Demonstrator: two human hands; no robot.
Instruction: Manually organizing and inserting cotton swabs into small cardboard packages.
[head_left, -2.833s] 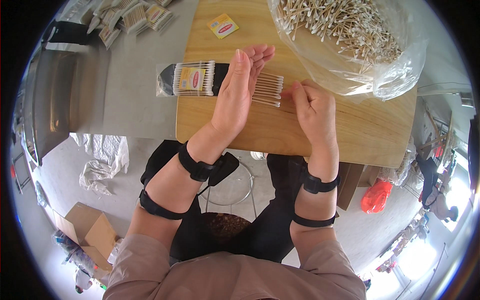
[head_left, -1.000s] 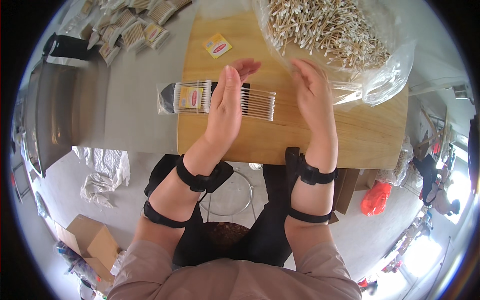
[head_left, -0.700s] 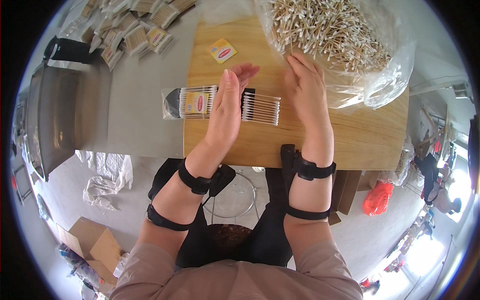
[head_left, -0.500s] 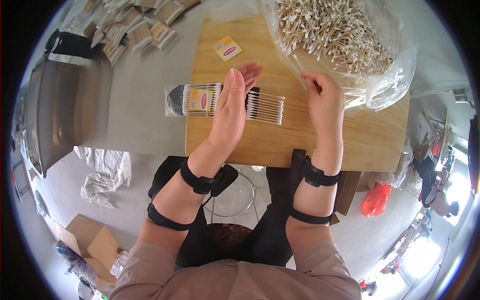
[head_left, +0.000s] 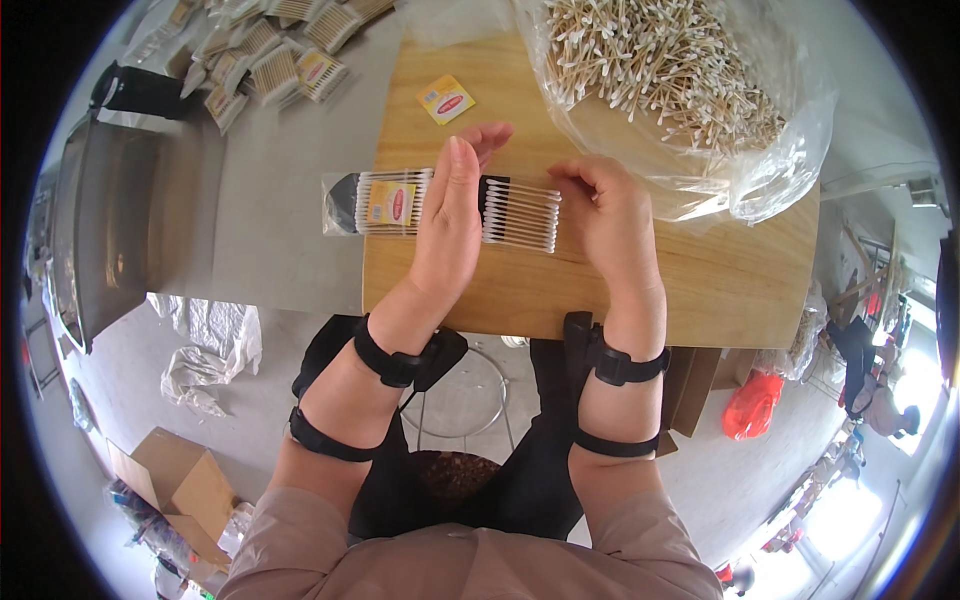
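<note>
A clear plastic pack of cotton swabs (head_left: 345,205) with a yellow label and a black strip lies across the table's left part. My left hand (head_left: 452,215) rests edge-on over its middle, fingers stretched out, hiding part of the row. Right of that hand, a row of bare cotton swabs (head_left: 525,215) sticks out over the wood. At the row's upper right end my right hand (head_left: 612,215) is closed in a pinch, by its fingertips, on a cotton swab that hardly shows. A loose yellow label card (head_left: 446,100) lies beyond my left hand.
At the far right a clear plastic bag (head_left: 755,190) holds a heap of loose cotton swabs (head_left: 650,65). Several filled swab packs (head_left: 275,75) are piled at the far left on the grey surface (head_left: 290,200). A dark bin-like container (head_left: 120,220) stands at the left edge.
My right hand has come left and nearer from the bag's edge to the swab row, bringing a swab. The pack and my left hand have shifted slightly left in the view.
</note>
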